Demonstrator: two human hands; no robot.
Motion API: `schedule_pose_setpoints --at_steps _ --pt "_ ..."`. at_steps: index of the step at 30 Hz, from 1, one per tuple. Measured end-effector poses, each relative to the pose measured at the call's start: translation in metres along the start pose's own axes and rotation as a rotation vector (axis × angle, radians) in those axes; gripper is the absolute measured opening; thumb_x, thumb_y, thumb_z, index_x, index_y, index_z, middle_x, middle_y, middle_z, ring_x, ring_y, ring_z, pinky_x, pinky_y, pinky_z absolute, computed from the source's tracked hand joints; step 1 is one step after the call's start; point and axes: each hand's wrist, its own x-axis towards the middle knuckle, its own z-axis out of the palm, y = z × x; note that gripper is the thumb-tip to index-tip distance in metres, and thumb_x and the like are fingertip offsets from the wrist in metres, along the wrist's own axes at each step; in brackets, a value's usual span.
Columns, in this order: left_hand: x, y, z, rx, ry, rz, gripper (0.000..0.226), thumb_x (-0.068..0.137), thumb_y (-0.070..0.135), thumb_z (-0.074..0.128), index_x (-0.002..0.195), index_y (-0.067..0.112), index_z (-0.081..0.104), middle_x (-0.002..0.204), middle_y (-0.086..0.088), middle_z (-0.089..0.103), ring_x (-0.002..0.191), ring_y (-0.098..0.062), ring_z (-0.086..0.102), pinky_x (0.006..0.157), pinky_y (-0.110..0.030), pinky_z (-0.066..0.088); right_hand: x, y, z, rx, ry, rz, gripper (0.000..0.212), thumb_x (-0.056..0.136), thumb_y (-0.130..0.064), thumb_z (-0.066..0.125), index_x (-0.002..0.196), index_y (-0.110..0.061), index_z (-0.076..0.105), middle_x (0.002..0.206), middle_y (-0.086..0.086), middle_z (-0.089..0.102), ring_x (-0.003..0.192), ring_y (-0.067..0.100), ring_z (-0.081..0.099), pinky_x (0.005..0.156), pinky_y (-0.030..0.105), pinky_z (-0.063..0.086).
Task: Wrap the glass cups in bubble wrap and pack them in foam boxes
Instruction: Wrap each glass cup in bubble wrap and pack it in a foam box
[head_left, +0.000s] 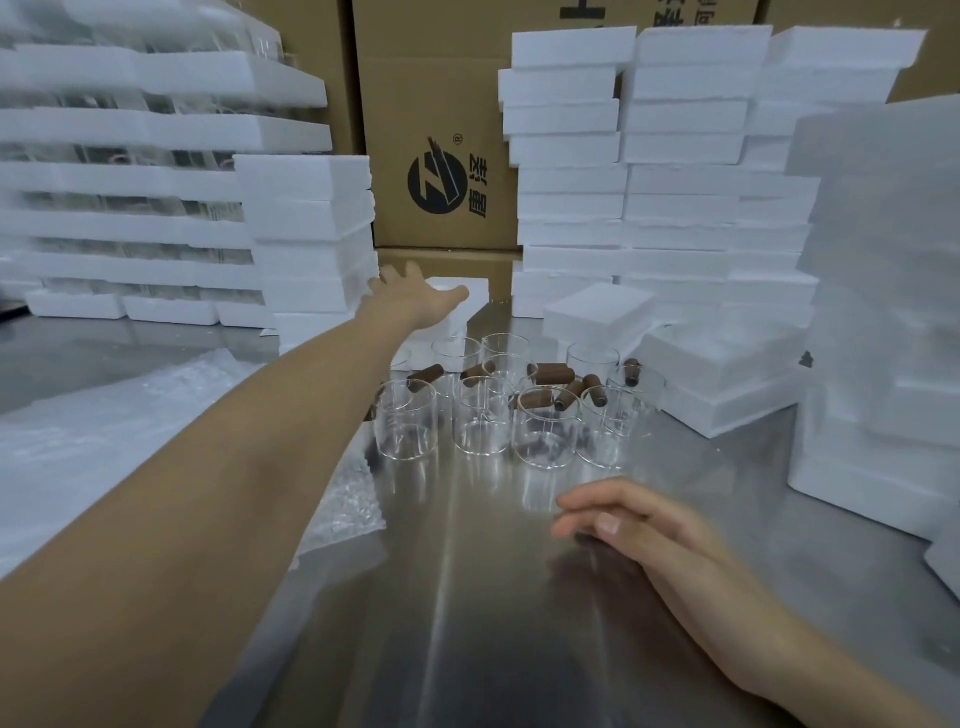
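Several clear glass cups (480, 415) with brown wooden handles stand grouped in the middle of a steel table (467, 597). Bubble wrap (130, 441) lies spread at the table's left. My left hand (415, 299) stretches far forward over the cups, fingers spread, on or just above a white foam box (462, 296) behind them; contact is unclear. My right hand (628, 525) hovers low over the table in front of the cups, fingers relaxed, holding nothing.
Tall stacks of foam boxes stand at the back left (311, 244), back right (623, 171) and right edge (883, 312). Two loose foam boxes (722, 374) lie right of the cups. Cardboard cartons (441, 156) form the back wall.
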Motion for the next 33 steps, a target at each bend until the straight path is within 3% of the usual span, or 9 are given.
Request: schedule_pose_setpoints --at_steps 4,7,11,15,22,26,33 --pt "0.006 0.003 0.004 0.121 -0.17 0.01 0.088 0.085 0.074 0.032 0.154 0.025 0.009 0.159 -0.015 0.005 0.145 -0.037 0.008 0.115 -0.052 0.016 0.0 0.002 -0.002 0.005 0.001 0.006 0.023 0.084 -0.031 0.056 0.102 -0.027 0.07 0.102 0.007 0.072 0.11 0.031 0.059 0.105 0.046 0.036" --pt "0.006 0.008 0.004 0.175 -0.145 -0.018 0.092 0.083 0.077 0.033 0.154 0.022 0.013 0.157 -0.017 0.008 0.144 -0.037 0.009 0.114 -0.049 0.017 0.0 0.004 -0.002 0.013 0.005 0.013 0.024 0.083 -0.03 0.056 0.102 -0.026 0.07 0.103 0.008 0.072 0.111 0.034 0.057 0.105 0.049 0.036" --pt "0.003 0.014 0.01 0.147 -0.099 -0.098 0.12 0.064 0.091 0.043 0.153 0.017 0.013 0.153 -0.016 0.008 0.141 -0.034 0.011 0.112 -0.045 0.022 0.0 0.002 -0.001 0.007 0.0 0.016 0.024 0.083 -0.03 0.056 0.102 -0.025 0.07 0.103 0.008 0.072 0.111 0.035 0.057 0.105 0.049 0.036" --pt "0.004 0.013 0.021 0.142 -0.057 -0.106 0.125 0.056 0.087 0.06 0.15 0.017 0.017 0.147 -0.014 0.011 0.132 -0.032 0.026 0.101 -0.04 0.037 0.0 -0.001 -0.001 -0.002 -0.013 0.018 0.024 0.084 -0.03 0.055 0.102 -0.026 0.07 0.102 0.007 0.072 0.109 0.032 0.059 0.103 0.046 0.038" --pt "0.002 0.017 0.026 0.157 -0.036 -0.09 0.12 0.06 0.078 0.067 0.148 0.016 0.015 0.148 -0.021 0.015 0.126 -0.036 0.042 0.09 -0.041 0.047 -0.001 -0.006 0.002 0.021 -0.038 0.024 0.022 0.083 -0.027 0.055 0.098 -0.027 0.071 0.099 0.008 0.073 0.1 0.02 0.065 0.092 0.028 0.045" --pt "0.003 0.02 0.023 0.164 -0.073 -0.117 0.121 0.063 0.076 0.067 0.15 0.017 0.008 0.148 -0.021 0.018 0.134 -0.036 0.033 0.096 -0.043 0.045 -0.001 -0.009 0.002 0.028 -0.054 0.024 0.022 0.082 -0.025 0.055 0.097 -0.021 0.072 0.097 0.008 0.073 0.096 0.015 0.066 0.086 0.018 0.046" --pt "0.001 0.022 0.019 0.247 -0.102 -0.094 0.122 0.064 0.081 0.061 0.152 0.018 0.005 0.152 -0.018 0.022 0.14 -0.033 0.024 0.103 -0.041 0.039 -0.003 -0.012 0.004 0.028 -0.07 0.03 0.024 0.08 -0.021 0.057 0.098 -0.01 0.068 0.093 0.009 0.074 0.088 0.009 0.067 0.078 0.013 0.046"
